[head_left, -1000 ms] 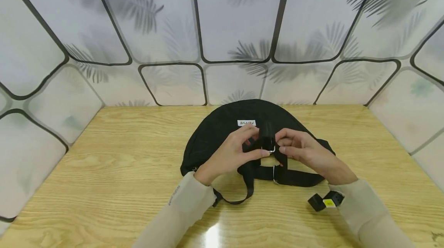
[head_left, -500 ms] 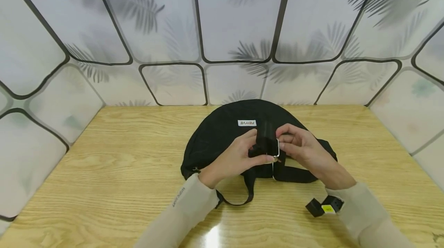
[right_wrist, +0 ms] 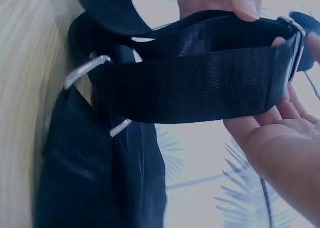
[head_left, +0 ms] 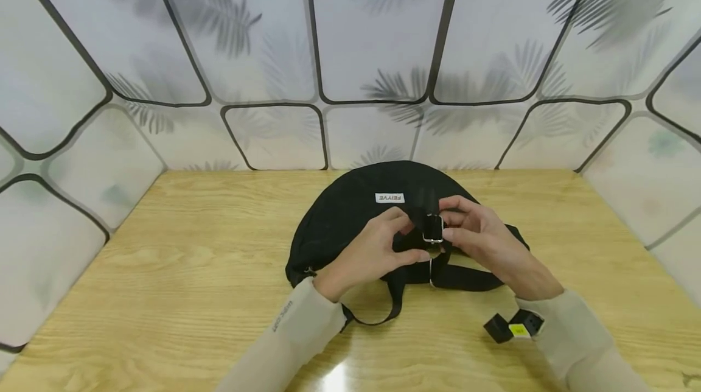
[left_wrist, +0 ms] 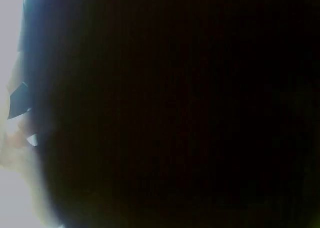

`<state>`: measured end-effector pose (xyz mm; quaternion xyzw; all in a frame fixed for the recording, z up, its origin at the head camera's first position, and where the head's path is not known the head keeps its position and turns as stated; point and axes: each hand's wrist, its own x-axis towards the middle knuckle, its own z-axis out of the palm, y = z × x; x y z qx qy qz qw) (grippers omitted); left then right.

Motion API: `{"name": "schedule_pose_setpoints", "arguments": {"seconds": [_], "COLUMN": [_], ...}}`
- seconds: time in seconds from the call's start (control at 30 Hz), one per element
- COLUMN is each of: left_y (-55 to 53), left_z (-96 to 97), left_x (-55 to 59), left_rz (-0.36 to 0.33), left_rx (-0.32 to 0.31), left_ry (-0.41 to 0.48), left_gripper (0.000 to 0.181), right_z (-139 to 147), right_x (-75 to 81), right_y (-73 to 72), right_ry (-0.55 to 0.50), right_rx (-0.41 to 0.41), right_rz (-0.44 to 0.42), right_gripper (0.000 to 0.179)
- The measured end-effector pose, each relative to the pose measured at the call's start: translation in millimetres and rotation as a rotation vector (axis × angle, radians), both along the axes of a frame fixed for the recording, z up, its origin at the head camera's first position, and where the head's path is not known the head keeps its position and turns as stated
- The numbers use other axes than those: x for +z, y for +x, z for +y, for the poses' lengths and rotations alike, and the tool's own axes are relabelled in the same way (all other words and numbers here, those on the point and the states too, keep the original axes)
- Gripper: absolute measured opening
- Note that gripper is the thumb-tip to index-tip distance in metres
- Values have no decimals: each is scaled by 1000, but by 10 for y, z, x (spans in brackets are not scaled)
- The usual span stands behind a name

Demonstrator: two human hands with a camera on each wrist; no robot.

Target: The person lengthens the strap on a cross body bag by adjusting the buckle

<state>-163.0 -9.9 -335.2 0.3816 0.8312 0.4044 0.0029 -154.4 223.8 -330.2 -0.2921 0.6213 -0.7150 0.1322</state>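
Observation:
A black half-moon bag (head_left: 334, 221) with a small white label (head_left: 389, 198) lies on the table. Above its front, both hands hold its raised black strap (right_wrist: 200, 85) around a silver slide buckle (head_left: 432, 241). My right hand (head_left: 484, 237) pinches the webbing at the buckle's right side, fingers curled. On the other side my left hand (head_left: 369, 249) has its thumb at the strap's edge just below the buckle and its fingers behind. In the right wrist view the strap makes a flat loop between the buckle and a second metal fitting (right_wrist: 85, 72). Black fills most of the left wrist view.
The wooden table (head_left: 181, 258) reaches back to a patterned curtain (head_left: 378, 39). A thin black strap loop (head_left: 378, 322) hangs over the table beside my left wrist. Black cubes with a yellow sticker (head_left: 519, 330) sit at my right cuff.
The buckle has swung up and turned so its frame faces me. My left thumb has slid off the buckle to just below it. My right hand has stayed nearly in place.

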Motion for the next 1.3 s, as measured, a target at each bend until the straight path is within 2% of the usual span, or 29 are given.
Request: {"name": "schedule_pose_setpoints", "arguments": {"seconds": [0.07,0.23,0.33,0.5,0.67,1.0,1.3], "left_y": [7,19,19,11,6,4,-16], "left_z": [-9,-32,-51,-68,-73,-142,-214], "left_x": [-2,6,17,24,54,99,116], "left_rz": [5,38,67,100,136,142,169], "left_rx": [4,3,16,24,12,-10,-8], "left_ry": [-34,-77,-73,-90,-111,-215,-267], "left_gripper": [41,46,46,43,40,40,39], "right_z": [-13,-103,-147,-148,-118,-31,108], "right_x": [3,59,92,134,169,182,163], "right_y": [30,95,100,104,100,117,105], "right_ry": [95,449,548,574,587,613,612], "right_rx": [-42,-217,-279,-300,-297,-294,-291], "right_rz": [46,179,211,245,237,236,230], "right_gripper": [36,55,52,52,51,43,48]}}
